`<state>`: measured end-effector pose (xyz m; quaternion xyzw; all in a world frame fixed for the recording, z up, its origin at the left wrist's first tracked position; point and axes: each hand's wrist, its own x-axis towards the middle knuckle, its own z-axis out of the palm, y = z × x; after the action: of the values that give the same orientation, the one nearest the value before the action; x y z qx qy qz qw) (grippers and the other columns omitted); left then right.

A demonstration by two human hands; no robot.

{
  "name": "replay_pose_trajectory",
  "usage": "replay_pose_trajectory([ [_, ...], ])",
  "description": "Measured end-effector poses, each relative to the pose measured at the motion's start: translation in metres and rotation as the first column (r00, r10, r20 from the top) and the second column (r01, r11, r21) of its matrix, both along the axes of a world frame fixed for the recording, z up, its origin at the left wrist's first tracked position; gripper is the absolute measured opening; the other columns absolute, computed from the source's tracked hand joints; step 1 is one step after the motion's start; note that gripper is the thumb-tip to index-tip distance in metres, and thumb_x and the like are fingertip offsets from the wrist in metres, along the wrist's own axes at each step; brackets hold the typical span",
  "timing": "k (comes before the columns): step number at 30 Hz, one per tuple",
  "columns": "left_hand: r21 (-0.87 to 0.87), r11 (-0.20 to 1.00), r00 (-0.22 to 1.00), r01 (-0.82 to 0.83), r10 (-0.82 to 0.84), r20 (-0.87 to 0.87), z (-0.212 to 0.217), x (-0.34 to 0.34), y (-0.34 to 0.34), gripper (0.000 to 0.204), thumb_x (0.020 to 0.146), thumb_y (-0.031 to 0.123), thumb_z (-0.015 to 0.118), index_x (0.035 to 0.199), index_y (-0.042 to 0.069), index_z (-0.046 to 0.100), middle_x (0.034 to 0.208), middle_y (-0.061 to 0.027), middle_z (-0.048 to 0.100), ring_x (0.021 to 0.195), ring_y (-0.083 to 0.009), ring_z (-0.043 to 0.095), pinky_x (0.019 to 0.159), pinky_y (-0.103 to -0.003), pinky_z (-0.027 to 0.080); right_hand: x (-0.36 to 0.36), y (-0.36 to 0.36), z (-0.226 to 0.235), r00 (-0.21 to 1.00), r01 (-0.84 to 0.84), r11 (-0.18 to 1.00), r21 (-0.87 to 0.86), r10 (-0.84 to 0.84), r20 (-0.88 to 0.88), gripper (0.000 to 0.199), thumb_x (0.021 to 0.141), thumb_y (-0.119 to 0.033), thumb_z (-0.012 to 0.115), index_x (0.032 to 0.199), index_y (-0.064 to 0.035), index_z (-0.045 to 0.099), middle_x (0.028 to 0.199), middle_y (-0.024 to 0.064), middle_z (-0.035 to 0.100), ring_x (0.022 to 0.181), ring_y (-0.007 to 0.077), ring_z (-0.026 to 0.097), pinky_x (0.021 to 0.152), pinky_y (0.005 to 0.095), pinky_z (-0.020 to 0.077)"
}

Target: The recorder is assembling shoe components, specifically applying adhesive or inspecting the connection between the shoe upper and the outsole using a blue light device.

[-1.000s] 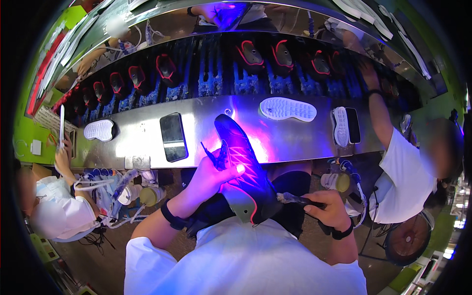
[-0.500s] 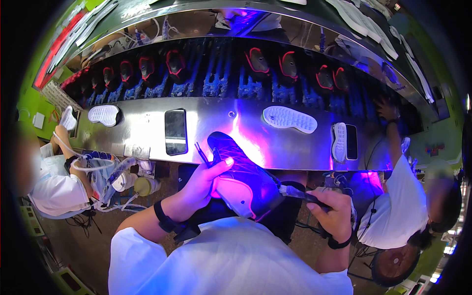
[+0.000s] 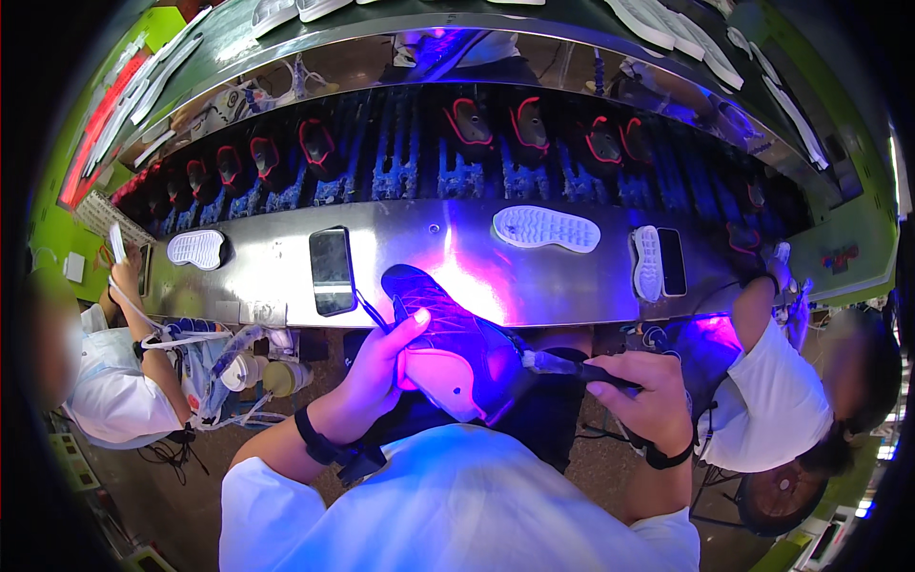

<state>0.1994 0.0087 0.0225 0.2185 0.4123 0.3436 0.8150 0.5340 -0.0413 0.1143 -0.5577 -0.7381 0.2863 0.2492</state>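
Observation:
My left hand (image 3: 376, 367) is closed around a dark shoe upper (image 3: 457, 324) that glows pink and purple under violet light. Its laced front points up and away from me, and the thumb presses on its left side. A smooth pink-lit panel (image 3: 437, 379) faces me at the near end. In my right hand (image 3: 650, 393) is a dark-handled brush (image 3: 555, 363). The brush tip meets the right edge of the upper, or lies very close to it. Both wrists wear black bands. A thin dark strip (image 3: 370, 310) sticks out beside the left thumb.
Ahead lies a steel bench edge (image 3: 400, 257) bearing a phone (image 3: 331, 272), a white sole (image 3: 546, 229) and another sole (image 3: 647, 264). Beyond it, a dark conveyor (image 3: 391, 157) carries several red-edged shoe parts. Co-workers sit at both sides.
The shoe upper and both hands have shifted slightly left in view. My right hand has turned so the brush lies flatter. The right co-worker's arm has drawn back from the conveyor.

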Motion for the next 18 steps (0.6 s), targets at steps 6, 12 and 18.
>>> replay_pose_trajectory([
  [6,-0.176,0.984,0.958,0.029,0.023,0.286,-0.003,-0.003,-0.004,0.056,0.106,0.044,0.051,0.140,0.000,0.050,0.134,-0.0143,0.063,0.122,-0.0267,0.063,0.105,-0.043,0.050,-0.012,0.007,0.007,1.000,0.006,1.000,0.026,-0.006,0.014,0.029,0.077,-0.012,0.084,0.106,-0.0081,0.078,0.064,0.0055,0.056,0.050,0.0168,0.048,0.049,0.0313,0.0368],
  [12,-0.302,0.953,0.869,0.035,0.120,0.480,-0.006,-0.003,-0.014,0.049,0.106,0.043,0.052,0.141,0.010,0.051,0.129,-0.0114,0.064,0.113,-0.0250,0.068,0.090,-0.039,0.059,-0.023,0.020,0.018,0.999,-0.023,0.998,0.061,0.020,0.049,0.033,0.075,-0.009,0.084,0.108,-0.0077,0.078,0.066,0.0055,0.058,0.052,0.0164,0.051,0.052,0.0304,0.0387],
  [18,-0.547,0.803,0.781,0.239,0.175,0.599,-0.032,-0.008,-0.022,0.054,0.101,0.051,0.057,0.137,0.011,0.053,0.121,-0.0166,0.065,0.092,-0.0309,0.072,0.059,-0.035,0.064,-0.027,0.037,0.010,0.998,-0.055,0.992,0.117,0.051,0.039,0.034,0.076,-0.009,0.085,0.109,-0.0094,0.078,0.066,0.0048,0.058,0.051,0.0157,0.050,0.049,0.0308,0.0380],
])
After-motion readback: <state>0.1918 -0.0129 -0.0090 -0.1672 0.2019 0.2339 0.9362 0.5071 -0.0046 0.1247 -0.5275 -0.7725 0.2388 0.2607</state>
